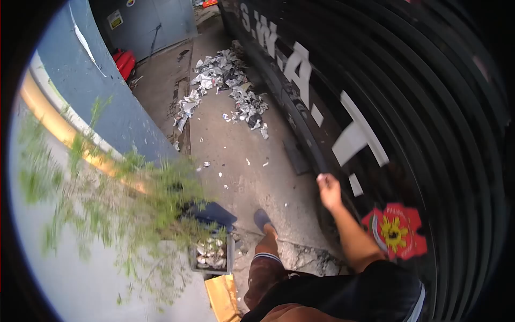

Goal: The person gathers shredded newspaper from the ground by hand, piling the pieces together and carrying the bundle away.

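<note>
My right hand point(329, 192) hangs in front of me at the end of a bent arm, its fingers curled closed. What it holds, if anything, is hidden inside the fingers. It overlaps the lower edge of a dark, ribbed vehicle side point(429, 134) that carries large white letters. A red emblem with a yellow sun point(396, 231) is on that side, near my forearm. My left hand is out of the picture; some bare skin shows at the bottom edge. One foot in a dark clog point(263, 220) stands on the concrete ground.
Torn paper scraps point(220, 75) lie heaped along the concrete passage point(236, 155). To the left are a leafy plant point(134, 204), a grey bin of pale objects point(230, 257), a yellow-brown box point(222, 298) and a blue wall point(123, 107). A red object point(124, 63) sits farther back.
</note>
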Motion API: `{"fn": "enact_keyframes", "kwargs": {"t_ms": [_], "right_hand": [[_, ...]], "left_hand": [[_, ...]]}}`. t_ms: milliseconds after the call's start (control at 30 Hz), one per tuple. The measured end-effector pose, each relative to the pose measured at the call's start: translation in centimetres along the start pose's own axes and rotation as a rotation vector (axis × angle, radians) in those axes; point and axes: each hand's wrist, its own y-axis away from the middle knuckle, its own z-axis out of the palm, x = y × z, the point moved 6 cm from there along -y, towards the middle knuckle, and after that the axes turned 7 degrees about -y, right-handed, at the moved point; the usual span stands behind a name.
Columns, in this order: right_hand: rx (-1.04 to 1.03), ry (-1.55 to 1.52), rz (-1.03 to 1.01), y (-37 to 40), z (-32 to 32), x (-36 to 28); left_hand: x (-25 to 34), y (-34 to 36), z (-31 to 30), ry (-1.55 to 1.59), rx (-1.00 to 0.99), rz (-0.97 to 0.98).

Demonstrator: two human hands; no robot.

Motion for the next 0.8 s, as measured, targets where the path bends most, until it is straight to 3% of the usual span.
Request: {"fn": "enact_keyframes", "kwargs": {"t_ms": [33,100,167,267,367,400,433,467,500,533,567,667,700,733,800], "right_hand": [[-0.050,0.084,-0.105,0.1,2.4,0.9],[-0.249,0.216,0.270,1.5,7.0,4.6],[-0.507,0.470,0.058,3.5,11.0,7.6],[-1.034,0.505,0.312,4.7,14.6,7.7],[-1.290,0.505,0.820,1.0,16.6,3.4],[-1.492,0.734,0.751,-1.1,18.1,3.4],[-1.563,0.732,0.807,-2.2,19.1,5.1],[-1.491,0.822,0.512,-4.3,20.9,8.0],[-1.145,0.812,0.450,-10.6,22.9,-1.1],[-0.978,0.646,0.502,-13.8,24.0,-2.9],[-0.790,0.370,0.095,-16.3,25.3,-4.7],[-0.653,0.296,-0.007,-23.2,27.7,-7.6],[-0.636,0.259,-0.014,-25.2,28.1,-7.7],[-0.615,0.215,-0.029,-27.5,28.5,-8.0],[-0.711,0.272,0.160,-28.5,28.6,-4.7]], "left_hand": [[-0.5,-2.7,1.6,0.015,-0.073,-0.047],[-1.8,-7.1,3.8,0.058,-0.212,-0.132],[-2.7,-10.3,4.2,0.125,-0.316,-0.203],[-3.2,-14.7,3.5,0.219,-0.385,-0.313],[-3.8,-17.5,2.3,0.266,-0.402,-0.390],[-4.1,-17.9,2.0,0.275,-0.406,-0.412],[-4.3,-18.4,1.6,0.278,-0.406,-0.425],[-4.3,-18.8,1.3,0.285,-0.405,-0.437],[-4.5,-19.3,1.4,0.294,-0.404,-0.440],[-4.7,-19.6,1.7,0.309,-0.402,-0.442],[-4.9,-20.2,2.0,0.331,-0.398,-0.438],[-4.0,-22.5,3.1,0.429,-0.362,-0.461],[0.4,-24.7,0.5,0.369,-0.275,-0.579],[1.5,-26.8,0.5,0.335,-0.282,-0.492],[2.7,-31.0,0.2,0.346,-0.274,-0.387]]}}
